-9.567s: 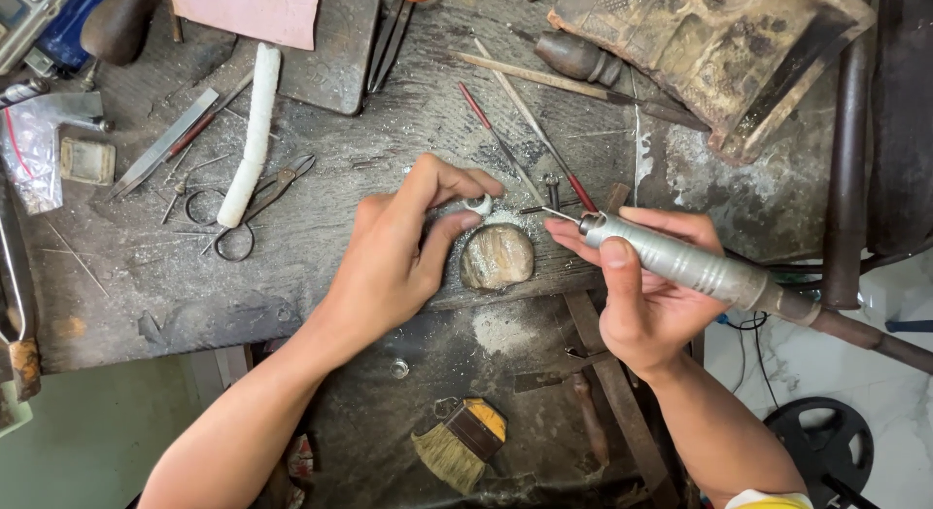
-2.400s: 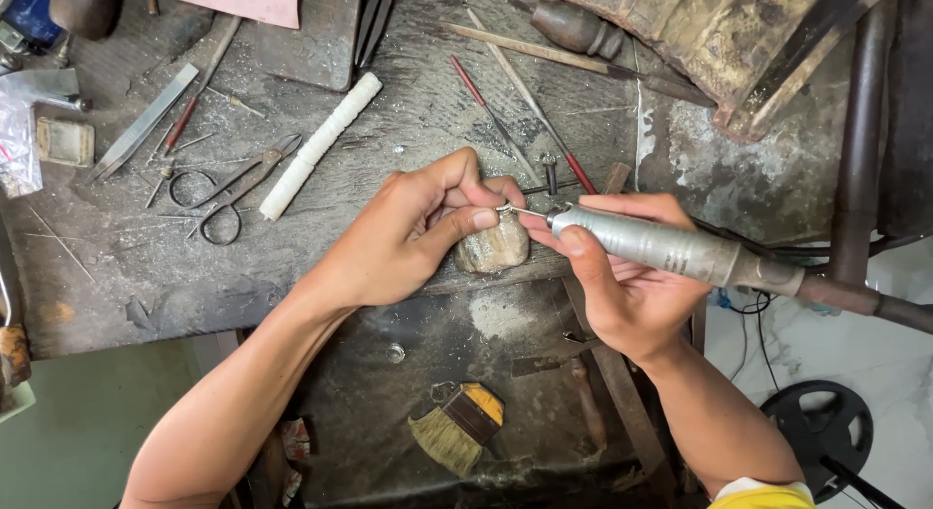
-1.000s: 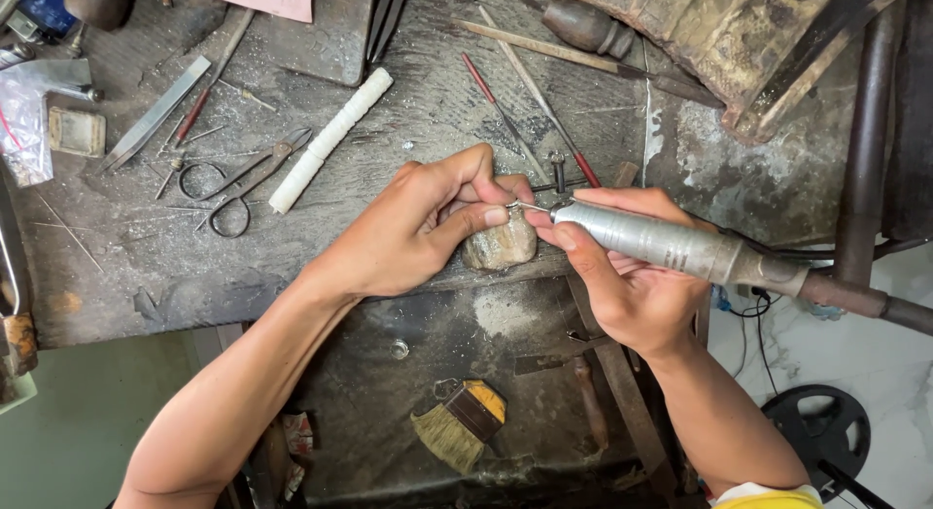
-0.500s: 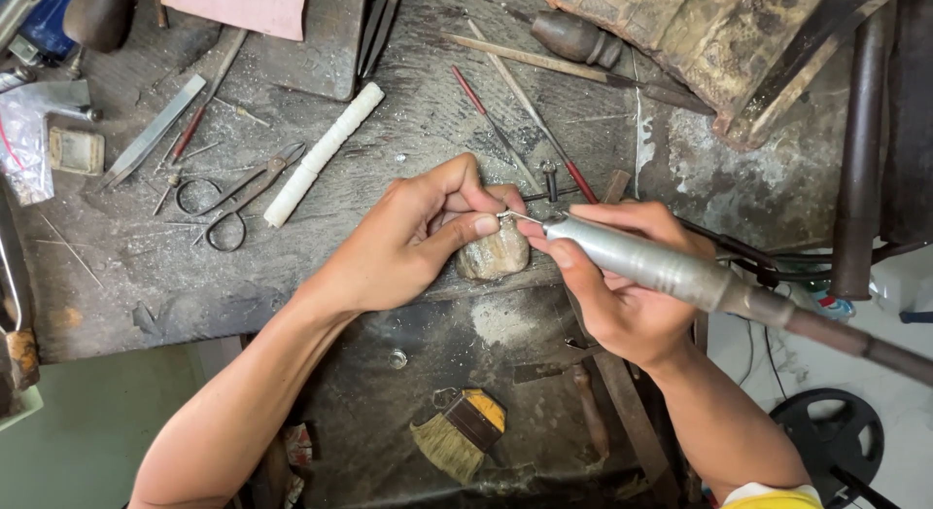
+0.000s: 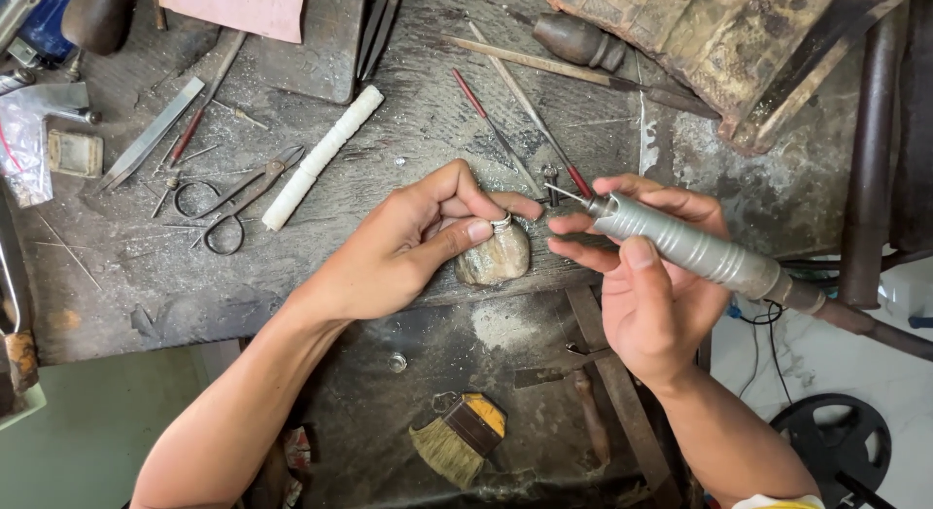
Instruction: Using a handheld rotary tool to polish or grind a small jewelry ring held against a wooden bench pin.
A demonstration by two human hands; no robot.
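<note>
My left hand pinches a small silver ring between thumb and fingers, resting it on a worn wooden bench peg at the workbench edge. My right hand grips a grey ribbed rotary handpiece. Its thin bit points left and sits a little to the right of the ring, apart from it. A dark flexible shaft runs off the handpiece to the right.
On the scarred dark workbench lie scissors, a white rod, a flat file, red-handled needle files and a wooden-handled tool. A brush lies on the lower tray. A worn block sits at the upper right.
The handpiece has drawn back to the right, so its bit has left the ring. My left hand keeps the ring on the peg.
</note>
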